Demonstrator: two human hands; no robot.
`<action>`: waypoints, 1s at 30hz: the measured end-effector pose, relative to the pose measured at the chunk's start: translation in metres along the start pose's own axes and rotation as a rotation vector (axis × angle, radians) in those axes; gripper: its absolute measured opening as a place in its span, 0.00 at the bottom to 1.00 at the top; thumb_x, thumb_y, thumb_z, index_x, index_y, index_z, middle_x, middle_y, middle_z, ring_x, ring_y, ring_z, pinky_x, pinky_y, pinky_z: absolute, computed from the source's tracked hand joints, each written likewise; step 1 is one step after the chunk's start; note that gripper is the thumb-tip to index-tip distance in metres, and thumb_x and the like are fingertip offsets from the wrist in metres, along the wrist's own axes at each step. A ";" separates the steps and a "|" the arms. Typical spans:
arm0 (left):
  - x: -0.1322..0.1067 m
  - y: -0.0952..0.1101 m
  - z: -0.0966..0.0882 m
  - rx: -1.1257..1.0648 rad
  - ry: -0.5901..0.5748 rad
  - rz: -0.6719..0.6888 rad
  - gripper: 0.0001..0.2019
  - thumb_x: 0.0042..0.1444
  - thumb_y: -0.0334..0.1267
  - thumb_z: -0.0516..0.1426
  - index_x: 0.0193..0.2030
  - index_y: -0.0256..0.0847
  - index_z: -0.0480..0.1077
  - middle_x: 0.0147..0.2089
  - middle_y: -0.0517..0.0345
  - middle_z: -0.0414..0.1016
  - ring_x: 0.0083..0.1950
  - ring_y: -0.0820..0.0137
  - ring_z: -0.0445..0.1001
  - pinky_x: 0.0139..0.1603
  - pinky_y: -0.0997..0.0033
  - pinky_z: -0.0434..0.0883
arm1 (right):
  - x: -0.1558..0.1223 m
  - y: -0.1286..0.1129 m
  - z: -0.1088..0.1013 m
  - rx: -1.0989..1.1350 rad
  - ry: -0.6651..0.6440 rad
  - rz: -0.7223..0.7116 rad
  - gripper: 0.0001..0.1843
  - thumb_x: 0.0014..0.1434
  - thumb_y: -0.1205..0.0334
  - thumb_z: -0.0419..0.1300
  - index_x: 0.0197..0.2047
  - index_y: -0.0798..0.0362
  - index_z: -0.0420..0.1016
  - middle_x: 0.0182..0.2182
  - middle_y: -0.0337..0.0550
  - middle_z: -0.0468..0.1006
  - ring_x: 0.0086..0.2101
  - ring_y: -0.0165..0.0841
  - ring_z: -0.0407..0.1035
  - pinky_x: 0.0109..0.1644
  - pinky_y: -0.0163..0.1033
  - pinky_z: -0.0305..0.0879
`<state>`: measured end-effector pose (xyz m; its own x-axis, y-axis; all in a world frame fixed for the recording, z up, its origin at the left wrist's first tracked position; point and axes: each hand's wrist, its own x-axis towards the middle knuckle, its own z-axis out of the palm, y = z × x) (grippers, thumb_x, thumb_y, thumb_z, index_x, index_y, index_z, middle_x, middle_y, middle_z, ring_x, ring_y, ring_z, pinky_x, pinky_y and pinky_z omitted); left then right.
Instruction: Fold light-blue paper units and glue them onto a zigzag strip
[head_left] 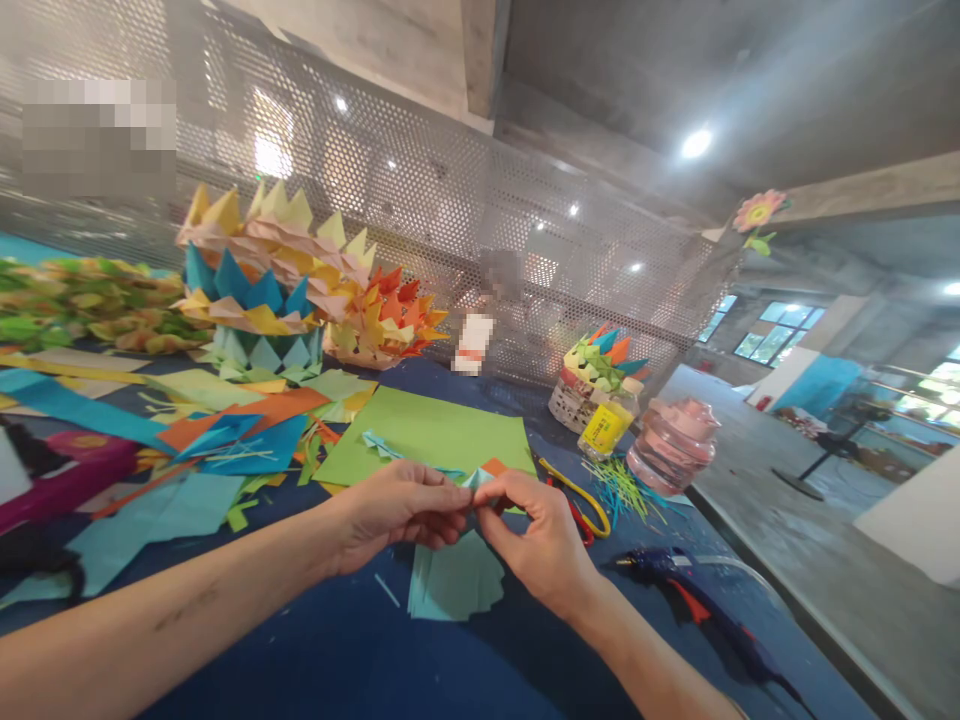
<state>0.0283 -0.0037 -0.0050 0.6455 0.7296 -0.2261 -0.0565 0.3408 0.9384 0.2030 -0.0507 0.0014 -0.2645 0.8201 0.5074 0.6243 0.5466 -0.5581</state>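
Over the green sheet's front edge, my left hand (pixel 405 505) and my right hand (pixel 532 525) meet fingertip to fingertip. Both pinch a small piece of light blue paper (pixel 475 479), mostly hidden by the fingers. Just below them lies a loose stack of light blue paper pieces (pixel 456 582) on the dark blue table. On the green paper sheet (pixel 442 425) behind rest small folded light blue pieces (pixel 381 446); a bit of orange paper (pixel 493 466) shows past my right fingers. To the right of my right hand are scissors (pixel 598 515) with yellow and red handles.
A glue gun (pixel 690 585) lies at right, its cord running forward. Behind it stand a pink plastic jar (pixel 671 445), a yellow-labelled bottle (pixel 606 430) and a container (pixel 574 398) of folded paper. Folded-paper rings (pixel 262 290) and paper scraps (pixel 247 430) cover the left.
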 end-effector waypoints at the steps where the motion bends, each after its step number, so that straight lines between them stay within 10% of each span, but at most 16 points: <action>1: 0.000 -0.001 0.000 0.000 0.008 0.003 0.13 0.45 0.44 0.64 0.27 0.34 0.74 0.26 0.57 0.75 0.27 0.77 0.71 0.31 0.79 0.67 | 0.000 0.001 0.000 -0.002 0.002 -0.008 0.08 0.53 0.73 0.57 0.32 0.53 0.75 0.28 0.40 0.75 0.29 0.29 0.69 0.35 0.34 0.65; 9: 0.005 -0.001 0.003 0.074 0.084 0.078 0.13 0.43 0.44 0.63 0.24 0.34 0.70 0.23 0.60 0.72 0.24 0.77 0.68 0.28 0.77 0.64 | -0.001 -0.001 0.002 0.121 -0.011 0.089 0.05 0.57 0.66 0.57 0.38 0.53 0.72 0.32 0.42 0.75 0.31 0.30 0.69 0.38 0.36 0.65; 17: 0.007 -0.005 0.006 0.326 0.109 0.318 0.12 0.48 0.42 0.58 0.23 0.35 0.68 0.18 0.64 0.66 0.21 0.76 0.64 0.25 0.76 0.61 | 0.000 0.002 0.007 0.601 0.013 0.412 0.24 0.53 0.59 0.62 0.48 0.52 0.56 0.29 0.37 0.73 0.27 0.27 0.65 0.33 0.34 0.62; 30: 0.005 -0.005 0.005 0.258 0.040 0.236 0.15 0.47 0.47 0.60 0.25 0.35 0.68 0.22 0.61 0.70 0.24 0.77 0.66 0.27 0.77 0.63 | 0.001 0.000 0.003 0.687 0.035 0.431 0.25 0.47 0.58 0.68 0.42 0.52 0.59 0.29 0.36 0.74 0.27 0.26 0.65 0.32 0.33 0.59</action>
<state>0.0355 -0.0049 -0.0091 0.6068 0.7948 -0.0008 -0.0024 0.0028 1.0000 0.2004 -0.0492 0.0002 -0.0733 0.9827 0.1703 0.0721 0.1755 -0.9818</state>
